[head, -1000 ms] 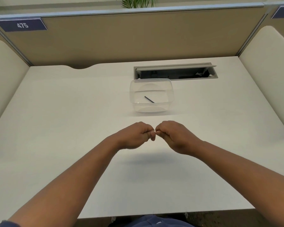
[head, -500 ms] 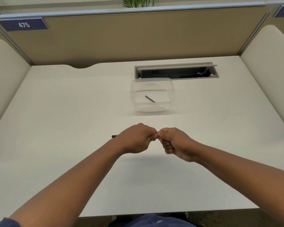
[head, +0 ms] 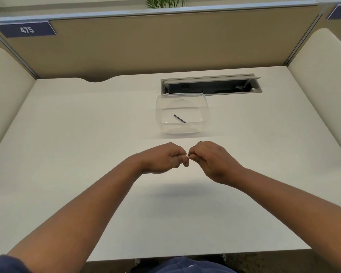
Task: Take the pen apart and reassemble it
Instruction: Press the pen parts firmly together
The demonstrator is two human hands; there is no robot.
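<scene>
near side of the clear plastic tub, left hand and right hand each pinch the mostly hidden slim pen. twist gently, keeping both halves aligned; a thin dark rod lies inside the tub.

A white bench fills most of the view. Along its far edge stands a tan partition with a blue plate reading 475 at its upper left. A grey cable hatch is sunk into the bench, its lid propped open; what lies inside is too dark to tell. Cream side panels flank the bench. Green plant leaves show above the partition.
</scene>
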